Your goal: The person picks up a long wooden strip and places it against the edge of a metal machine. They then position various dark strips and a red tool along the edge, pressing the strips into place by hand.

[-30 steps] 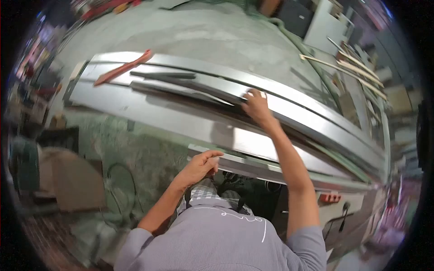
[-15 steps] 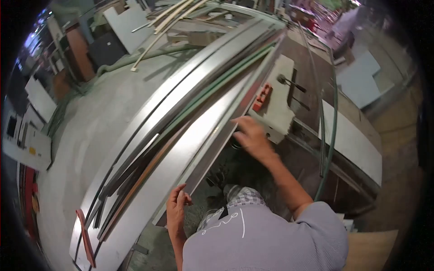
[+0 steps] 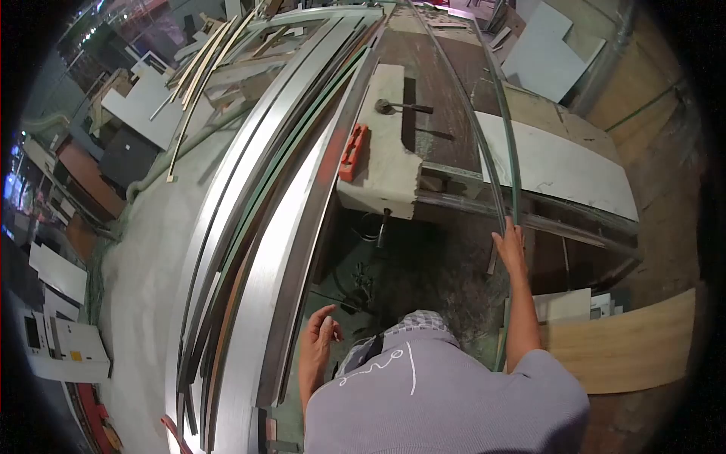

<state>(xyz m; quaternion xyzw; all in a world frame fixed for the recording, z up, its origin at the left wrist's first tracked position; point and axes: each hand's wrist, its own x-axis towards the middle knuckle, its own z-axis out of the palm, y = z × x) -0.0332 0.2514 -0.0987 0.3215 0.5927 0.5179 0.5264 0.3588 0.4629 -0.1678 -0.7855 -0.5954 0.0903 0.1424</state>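
Observation:
My right hand (image 3: 512, 250) is at the near part of two long thin strips, one green (image 3: 508, 144) and one dark grey (image 3: 478, 140). Its fingers close around the green strip, and the grey one runs right beside them. My left hand (image 3: 321, 333) hovers in front of my body, fingers loosely bent and apart, holding nothing. Just left of it lies a long grey metal profile (image 3: 291, 333) along the edge of a bench piled with strips. An orange-red block (image 3: 353, 153) rests on the cream machine part (image 3: 389, 170).
Bright metal panels (image 3: 265, 265) and dark strips cover the long bench on the left. A black lever handle (image 3: 404, 107) sticks up from the machine. At right are a white board (image 3: 560, 163) and a curved wooden sheet (image 3: 628, 344). Light wooden strips (image 3: 200, 83) lie at the back left.
My view has turned right. My right hand has left the grey profile's edge and moved right to the green strip. My left hand stays near my body, loosely bent.

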